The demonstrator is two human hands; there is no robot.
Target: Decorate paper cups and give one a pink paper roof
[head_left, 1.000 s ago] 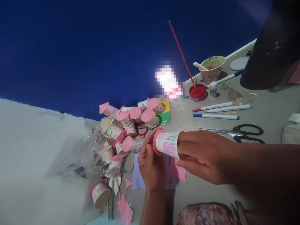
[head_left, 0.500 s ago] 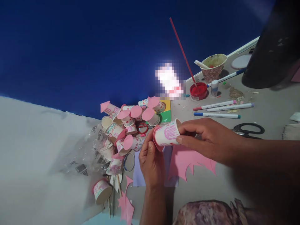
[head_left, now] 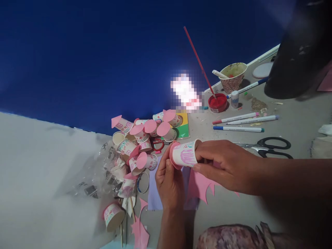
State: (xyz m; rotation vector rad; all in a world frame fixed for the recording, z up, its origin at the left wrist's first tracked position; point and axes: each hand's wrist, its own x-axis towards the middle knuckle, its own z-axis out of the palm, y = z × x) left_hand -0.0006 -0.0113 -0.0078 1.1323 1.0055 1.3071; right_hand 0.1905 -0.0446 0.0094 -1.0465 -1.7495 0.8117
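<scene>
A small white paper cup (head_left: 184, 154) with pink drawing lies on its side between my hands, just above the table. My right hand (head_left: 228, 166) grips its open rim with fingers and thumb. My left hand (head_left: 168, 181) is closed round the pink paper cone (head_left: 172, 155) fitted on the cup's bottom end. Under the hands lie a pale lilac sheet (head_left: 154, 197) and a jagged pink paper offcut (head_left: 199, 185).
A heap of decorated cups with pink cones (head_left: 140, 145) lies to the left, with one cup (head_left: 112, 216) apart near clear plastic wrap. Further back are a red paint pot with a brush (head_left: 217, 102), a patterned bowl (head_left: 232, 74), three markers (head_left: 238, 122) and black scissors (head_left: 269, 147).
The cup has been turned between my hands and now sits a little lower. My right hand shifted down and covers more of the pink offcut.
</scene>
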